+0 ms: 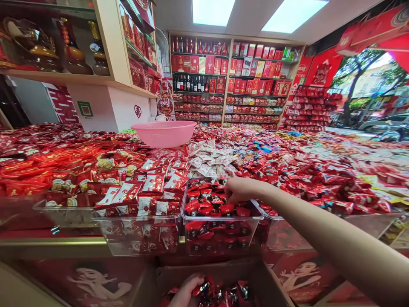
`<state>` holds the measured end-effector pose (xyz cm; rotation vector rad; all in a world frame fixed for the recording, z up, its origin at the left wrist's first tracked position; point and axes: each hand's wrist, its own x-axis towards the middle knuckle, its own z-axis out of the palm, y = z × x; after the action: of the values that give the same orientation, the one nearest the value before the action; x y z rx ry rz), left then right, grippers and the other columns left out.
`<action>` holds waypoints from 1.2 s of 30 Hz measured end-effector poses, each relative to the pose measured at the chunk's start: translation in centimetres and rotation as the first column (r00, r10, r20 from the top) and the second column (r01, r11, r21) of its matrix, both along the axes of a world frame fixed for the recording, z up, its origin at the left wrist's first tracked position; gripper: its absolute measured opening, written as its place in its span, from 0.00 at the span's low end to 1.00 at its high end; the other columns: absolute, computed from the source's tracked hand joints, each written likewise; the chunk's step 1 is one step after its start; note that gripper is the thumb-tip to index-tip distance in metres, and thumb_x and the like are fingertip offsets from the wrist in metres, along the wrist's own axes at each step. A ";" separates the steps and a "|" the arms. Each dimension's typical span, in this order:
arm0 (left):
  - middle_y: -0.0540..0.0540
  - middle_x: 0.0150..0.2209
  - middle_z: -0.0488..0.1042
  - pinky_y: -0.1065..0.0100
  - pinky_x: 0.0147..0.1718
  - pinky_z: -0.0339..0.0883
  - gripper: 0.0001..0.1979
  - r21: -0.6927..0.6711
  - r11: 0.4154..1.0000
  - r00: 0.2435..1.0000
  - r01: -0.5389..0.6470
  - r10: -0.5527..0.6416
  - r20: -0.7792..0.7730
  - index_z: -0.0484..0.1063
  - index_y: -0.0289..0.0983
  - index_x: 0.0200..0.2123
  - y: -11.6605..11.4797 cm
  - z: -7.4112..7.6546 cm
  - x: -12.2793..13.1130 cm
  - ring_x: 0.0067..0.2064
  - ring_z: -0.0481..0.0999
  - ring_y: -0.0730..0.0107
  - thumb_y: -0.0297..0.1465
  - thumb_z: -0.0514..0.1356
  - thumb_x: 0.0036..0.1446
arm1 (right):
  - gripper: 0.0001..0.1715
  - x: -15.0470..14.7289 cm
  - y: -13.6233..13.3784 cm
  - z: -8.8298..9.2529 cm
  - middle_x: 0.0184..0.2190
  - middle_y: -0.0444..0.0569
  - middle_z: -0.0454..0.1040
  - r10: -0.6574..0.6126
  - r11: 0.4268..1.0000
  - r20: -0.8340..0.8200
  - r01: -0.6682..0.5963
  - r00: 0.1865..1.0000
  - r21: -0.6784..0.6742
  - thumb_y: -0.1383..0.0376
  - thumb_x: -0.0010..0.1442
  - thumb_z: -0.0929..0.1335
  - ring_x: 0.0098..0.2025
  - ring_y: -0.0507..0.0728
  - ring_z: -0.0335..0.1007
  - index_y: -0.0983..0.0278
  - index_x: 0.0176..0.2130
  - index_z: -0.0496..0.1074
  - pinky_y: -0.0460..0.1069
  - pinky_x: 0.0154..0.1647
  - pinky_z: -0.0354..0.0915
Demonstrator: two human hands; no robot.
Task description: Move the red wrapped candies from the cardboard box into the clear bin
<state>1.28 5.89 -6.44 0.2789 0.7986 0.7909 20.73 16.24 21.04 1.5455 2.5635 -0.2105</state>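
Observation:
My right hand (235, 191) reaches over a clear plastic bin (220, 218) of red-and-black wrapped candies (207, 198). Its fingers are curled down among them, and whatever they hold is hidden. At the bottom, my left hand (188, 291) is inside an open cardboard box (211, 269), closed against shiny red wrapped candies (220, 294). The frame's lower edge cuts off part of that hand and the box.
Beside the middle bin stand a bin of red-and-white packets (156, 207) and other clear bins (290, 232). A pink plastic basket (164, 134) rests on the heaped sweets behind. Shelves (200, 76) of bottles and red boxes line the back wall.

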 end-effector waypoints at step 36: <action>0.52 0.23 0.69 0.72 0.27 0.57 0.04 0.186 0.974 0.977 0.132 -0.096 -0.191 0.68 0.35 0.24 0.8 -1.3 -0.8 0.27 0.68 0.72 0.24 0.55 0.40 | 0.11 1.2 -2.0 2.0 0.26 0.53 0.72 -0.112 0.971 0.139 0.078 0.984 0.225 0.63 0.41 0.68 0.29 0.56 0.66 0.67 0.27 0.73 0.45 0.24 0.56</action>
<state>0.53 6.66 -7.74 0.5768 0.8671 0.7437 21.89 14.29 23.05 1.6883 2.4650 0.1798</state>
